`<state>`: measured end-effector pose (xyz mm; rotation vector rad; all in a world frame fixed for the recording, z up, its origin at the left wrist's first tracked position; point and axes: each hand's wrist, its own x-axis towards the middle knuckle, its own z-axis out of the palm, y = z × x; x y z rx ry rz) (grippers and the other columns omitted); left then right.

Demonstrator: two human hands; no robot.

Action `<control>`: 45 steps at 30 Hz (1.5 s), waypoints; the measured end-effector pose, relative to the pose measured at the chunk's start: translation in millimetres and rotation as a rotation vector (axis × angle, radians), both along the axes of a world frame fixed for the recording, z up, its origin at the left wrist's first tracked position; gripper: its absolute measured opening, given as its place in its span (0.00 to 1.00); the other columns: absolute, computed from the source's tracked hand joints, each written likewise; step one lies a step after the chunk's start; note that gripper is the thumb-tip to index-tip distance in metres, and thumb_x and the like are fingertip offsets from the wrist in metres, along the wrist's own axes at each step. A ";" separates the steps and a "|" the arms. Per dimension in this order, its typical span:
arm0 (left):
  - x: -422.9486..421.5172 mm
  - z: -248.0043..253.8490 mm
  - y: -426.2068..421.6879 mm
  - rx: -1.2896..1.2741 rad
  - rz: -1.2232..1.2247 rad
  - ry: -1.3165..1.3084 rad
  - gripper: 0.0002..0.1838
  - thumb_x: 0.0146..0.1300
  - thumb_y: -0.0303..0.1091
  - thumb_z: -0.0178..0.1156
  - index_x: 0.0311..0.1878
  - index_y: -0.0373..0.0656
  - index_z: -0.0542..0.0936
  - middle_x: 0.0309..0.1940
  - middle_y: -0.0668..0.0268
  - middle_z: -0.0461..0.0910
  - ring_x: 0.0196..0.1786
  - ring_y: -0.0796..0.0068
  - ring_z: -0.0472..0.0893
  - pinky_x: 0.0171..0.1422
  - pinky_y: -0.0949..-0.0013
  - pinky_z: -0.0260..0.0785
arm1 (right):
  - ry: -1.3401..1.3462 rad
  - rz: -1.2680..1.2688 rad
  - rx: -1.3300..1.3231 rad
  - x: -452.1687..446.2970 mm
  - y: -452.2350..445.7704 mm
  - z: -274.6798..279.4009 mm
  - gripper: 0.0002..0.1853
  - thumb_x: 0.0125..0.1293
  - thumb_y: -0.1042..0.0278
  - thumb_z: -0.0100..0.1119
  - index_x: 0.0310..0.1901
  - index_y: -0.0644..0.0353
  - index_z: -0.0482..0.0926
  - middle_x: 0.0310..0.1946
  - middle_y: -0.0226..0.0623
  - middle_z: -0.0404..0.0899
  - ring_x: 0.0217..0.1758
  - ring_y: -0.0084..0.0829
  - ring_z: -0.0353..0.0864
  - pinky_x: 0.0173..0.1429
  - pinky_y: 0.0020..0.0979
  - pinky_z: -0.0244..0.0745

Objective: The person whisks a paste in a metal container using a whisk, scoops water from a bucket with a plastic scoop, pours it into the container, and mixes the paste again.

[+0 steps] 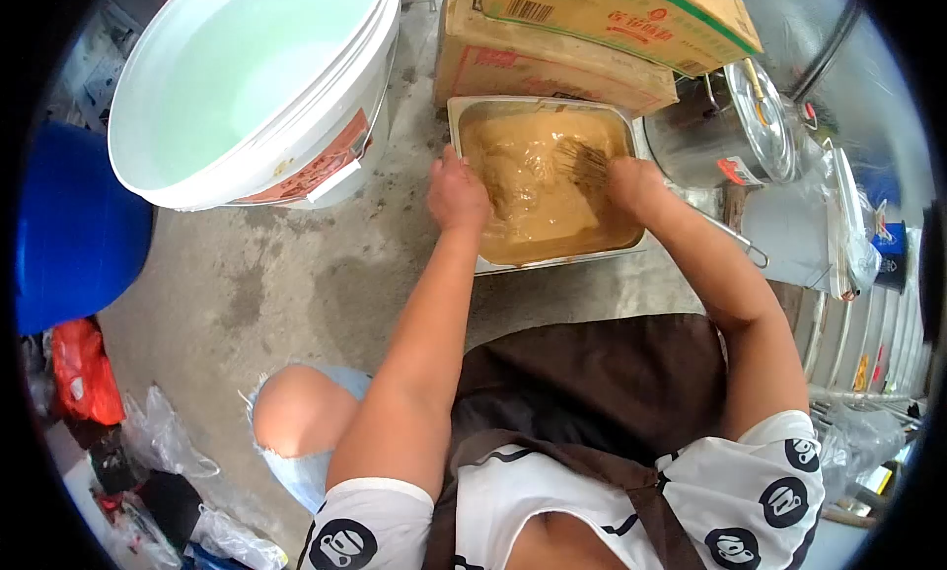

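Note:
A rectangular metal pan point(560, 264) stands on the concrete floor, filled with thick tan-brown batter point(547, 215). My left hand point(459, 192) grips the pan's left rim, its fingertips partly out of sight. My right hand point(634, 187), above the pan's right side, is closed around a wire whisk point(584, 163). The whisk's wires dip into the batter, and its looped metal handle sticks out past my wrist to the lower right. Ripples and lumps show on the batter's surface around the wires.
A large white bucket point(360, 106) of pale liquid stands at left, beside a blue barrel point(79, 225). Cardboard boxes point(557, 62) are stacked behind the pan. On the right are a steel pot point(681, 141) and a white tub point(789, 225). Plastic bags point(163, 437) lie lower left.

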<state>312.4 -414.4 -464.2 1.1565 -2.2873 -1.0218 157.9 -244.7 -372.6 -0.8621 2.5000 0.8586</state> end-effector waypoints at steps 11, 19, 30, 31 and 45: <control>-1.6 -0.6 -0.3 0.048 -0.005 -0.021 0.17 0.64 0.35 0.43 0.54 0.40 0.66 0.42 0.53 0.70 0.42 0.49 0.74 0.43 0.52 0.67 | -0.175 0.236 -0.075 56.1 -59.4 7.2 0.11 0.57 0.68 0.49 0.38 0.58 0.80 0.39 0.41 0.80 0.42 0.39 0.80 0.42 0.39 0.75; -1.2 -9.4 -1.2 0.037 -0.014 0.022 0.16 0.64 0.36 0.43 0.54 0.41 0.66 0.42 0.52 0.70 0.43 0.49 0.74 0.43 0.53 0.67 | -0.276 0.284 0.017 77.7 -7.8 -9.4 0.11 0.58 0.67 0.48 0.38 0.56 0.80 0.39 0.38 0.80 0.42 0.37 0.80 0.42 0.39 0.75; 2.8 3.3 1.8 -0.030 0.005 -0.005 0.15 0.63 0.33 0.45 0.52 0.41 0.68 0.40 0.53 0.71 0.39 0.48 0.74 0.41 0.53 0.67 | -0.055 0.165 0.118 20.4 50.7 6.3 0.11 0.58 0.67 0.49 0.37 0.55 0.81 0.39 0.38 0.81 0.42 0.35 0.81 0.44 0.32 0.76; 2.4 5.0 3.7 -0.032 0.011 -0.036 0.15 0.63 0.33 0.46 0.51 0.41 0.68 0.40 0.52 0.71 0.38 0.48 0.74 0.40 0.53 0.67 | -0.009 0.115 0.094 11.9 48.9 6.6 0.10 0.57 0.66 0.50 0.37 0.57 0.79 0.39 0.40 0.80 0.42 0.35 0.81 0.43 0.33 0.76; -2.0 -9.1 1.8 0.004 -0.003 0.019 0.17 0.63 0.34 0.45 0.54 0.40 0.66 0.41 0.52 0.70 0.39 0.49 0.75 0.40 0.53 0.69 | -0.241 0.093 -0.140 11.1 -40.3 -7.7 0.10 0.52 0.65 0.54 0.33 0.61 0.80 0.33 0.47 0.80 0.39 0.41 0.80 0.43 0.38 0.75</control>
